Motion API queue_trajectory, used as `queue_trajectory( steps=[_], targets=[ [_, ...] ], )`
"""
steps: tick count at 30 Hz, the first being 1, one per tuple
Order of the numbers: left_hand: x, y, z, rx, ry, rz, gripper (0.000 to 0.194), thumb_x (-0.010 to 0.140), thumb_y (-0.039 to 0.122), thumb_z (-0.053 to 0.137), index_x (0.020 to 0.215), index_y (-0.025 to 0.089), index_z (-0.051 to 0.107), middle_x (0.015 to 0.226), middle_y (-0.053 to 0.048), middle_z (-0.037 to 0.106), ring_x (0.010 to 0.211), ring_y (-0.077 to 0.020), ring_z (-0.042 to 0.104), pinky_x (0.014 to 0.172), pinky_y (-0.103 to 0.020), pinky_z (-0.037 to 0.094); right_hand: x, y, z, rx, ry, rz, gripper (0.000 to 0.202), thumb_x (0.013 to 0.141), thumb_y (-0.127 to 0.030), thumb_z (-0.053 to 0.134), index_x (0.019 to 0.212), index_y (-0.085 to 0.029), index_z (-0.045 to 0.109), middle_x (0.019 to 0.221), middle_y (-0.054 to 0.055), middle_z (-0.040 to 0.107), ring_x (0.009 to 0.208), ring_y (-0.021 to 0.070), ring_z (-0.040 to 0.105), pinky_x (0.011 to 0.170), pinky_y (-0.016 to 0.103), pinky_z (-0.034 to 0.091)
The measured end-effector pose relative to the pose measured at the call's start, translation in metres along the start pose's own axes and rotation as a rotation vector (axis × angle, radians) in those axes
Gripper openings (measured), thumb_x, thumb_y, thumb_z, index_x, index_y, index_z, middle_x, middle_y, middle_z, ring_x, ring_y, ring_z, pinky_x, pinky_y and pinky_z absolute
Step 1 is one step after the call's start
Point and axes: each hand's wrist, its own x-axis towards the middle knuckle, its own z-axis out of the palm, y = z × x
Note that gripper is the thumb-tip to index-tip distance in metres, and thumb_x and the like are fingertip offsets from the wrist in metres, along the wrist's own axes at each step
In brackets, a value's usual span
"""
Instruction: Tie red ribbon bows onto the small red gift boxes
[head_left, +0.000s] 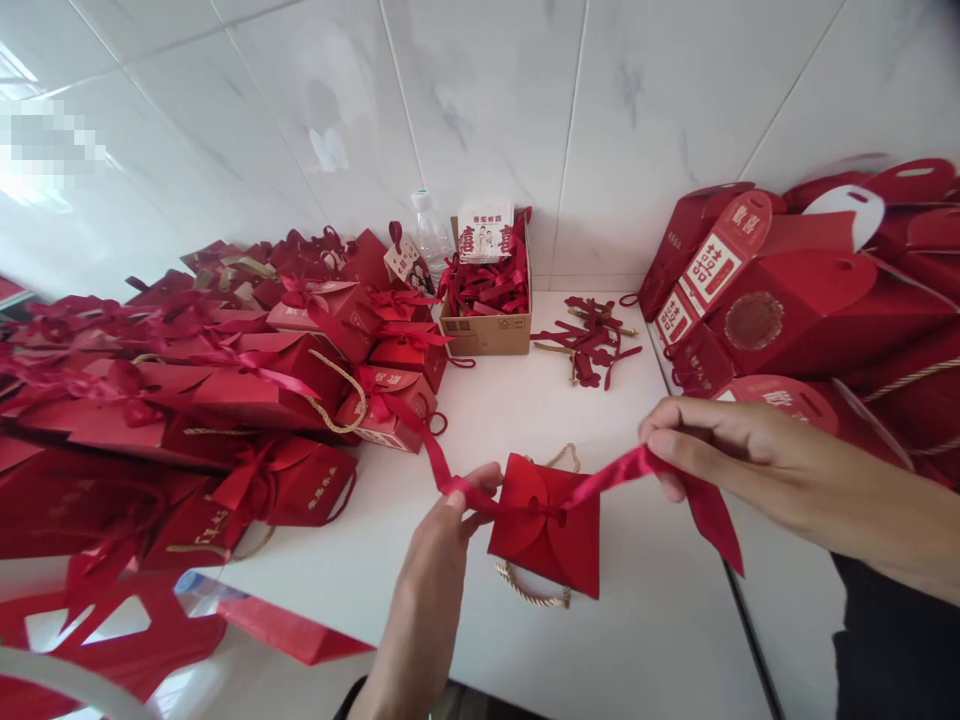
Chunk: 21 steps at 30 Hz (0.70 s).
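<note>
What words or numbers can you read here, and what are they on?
"囍": the upper white label on a right-hand red box
"囍": the lower white label there
"歡喜": the rounded tab above them
Too small or blurred to read surely: writing on the white card, cardboard box, round seal and left-hand red boxes.

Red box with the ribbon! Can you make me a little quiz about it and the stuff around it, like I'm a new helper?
1. True or false: the left hand holds one side of the ribbon and the right hand holds the other.
2. Where is the clear bottle? a) in a hand; b) inside the cardboard carton; c) near the wall.
3. Fill in: the small box between the hands is coloured ____.

Key: 1 true; 2 c; 3 red.
</note>
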Motion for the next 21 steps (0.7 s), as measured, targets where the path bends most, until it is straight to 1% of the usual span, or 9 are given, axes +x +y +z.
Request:
queue_trajectory(
  steps=[2,4,6,9,11,13,16,18,21],
  targets=[
    [-0.003,-0.003,0.003,0.219,0.056,0.033,0.044,0.094,0.063,0.064,0.116,0.029,0.08,0.143,-0.007,0.068,0.149,-0.0344,0.044,0.119,-0.045,0.039,0.002,-0.006,0.007,0.136,0.056,-0.003,0.039,0.096,-0.065,0.063,0.106,-0.031,0.077,0.074,0.002,0.069,0.067,0.0194,0.059,0.06,0.03,0.048],
    [-0.002,-0.004,0.006,0.331,0.065,0.089,0.045,0.096,0.065,0.061,0.117,0.03,0.08,0.144,-0.005,0.068,0.149,-0.0337,0.046,0.118,-0.043,0.041,0.003,-0.009,0.013,0.273,0.108,0.022,0.044,0.094,-0.066,0.065,0.12,-0.032,0.077,0.081,0.004,0.074,0.072,0.0208,0.064,0.066,0.032,0.053],
    [0.0,-0.002,0.008,0.34,0.022,0.143,0.046,0.097,0.065,0.06,0.117,0.028,0.079,0.139,-0.007,0.071,0.145,-0.0343,0.051,0.113,-0.042,0.047,0.005,-0.01,0.017,0.365,0.148,0.027,0.044,0.092,-0.064,0.07,0.12,-0.032,0.08,0.095,0.007,0.078,0.079,0.0226,0.068,0.073,0.035,0.056],
    [0.004,0.001,0.008,0.334,-0.016,0.169,0.047,0.097,0.059,0.063,0.136,0.033,0.068,0.142,-0.007,0.069,0.146,-0.0335,0.052,0.111,-0.045,0.05,0.009,-0.012,0.018,0.334,0.149,0.009,0.04,0.088,-0.058,0.078,0.118,-0.031,0.081,0.113,0.007,0.079,0.087,0.0228,0.07,0.082,0.036,0.057],
    [0.006,0.002,0.007,0.418,-0.088,0.223,0.056,0.096,0.052,0.067,0.149,0.037,0.057,0.152,-0.007,0.061,0.149,-0.0348,0.048,0.116,-0.053,0.046,0.013,-0.014,0.019,0.249,0.129,0.022,0.037,0.086,-0.057,0.079,0.11,-0.029,0.082,0.104,0.006,0.079,0.076,0.019,0.066,0.079,0.035,0.057],
    [0.007,0.001,0.006,0.586,-0.219,0.31,0.069,0.092,0.045,0.074,0.156,0.037,0.048,0.161,-0.009,0.051,0.152,-0.0384,0.042,0.121,-0.061,0.038,0.016,-0.016,0.02,0.181,0.157,0.03,0.034,0.085,-0.058,0.08,0.1,-0.028,0.081,0.091,0.003,0.077,0.07,0.0178,0.063,0.072,0.033,0.055],
    [0.012,-0.005,0.006,0.828,-0.382,0.433,0.082,0.086,0.035,0.08,0.159,0.035,0.042,0.164,-0.013,0.044,0.156,-0.0408,0.034,0.123,-0.065,0.034,0.017,-0.018,0.025,0.206,0.269,-0.017,0.03,0.088,-0.058,0.077,0.095,-0.029,0.077,0.102,0.004,0.077,0.096,0.0256,0.069,0.087,0.037,0.055],
    [0.016,-0.01,0.007,0.888,-0.412,0.48,0.08,0.087,0.035,0.08,0.158,0.032,0.043,0.159,-0.016,0.045,0.152,-0.039,0.038,0.12,-0.062,0.039,0.015,-0.018,0.026,0.353,0.271,-0.05,0.028,0.091,-0.056,0.075,0.094,-0.029,0.076,0.105,0.004,0.076,0.107,0.0283,0.068,0.1,0.043,0.052],
    [0.02,-0.016,0.009,0.887,-0.396,0.492,0.071,0.09,0.038,0.077,0.153,0.028,0.046,0.152,-0.017,0.047,0.143,-0.0354,0.048,0.115,-0.056,0.046,0.013,-0.016,0.026,0.534,0.166,-0.036,0.029,0.091,-0.055,0.075,0.088,-0.027,0.072,0.079,0.001,0.07,0.083,0.0225,0.067,0.098,0.044,0.054]
  ],
)
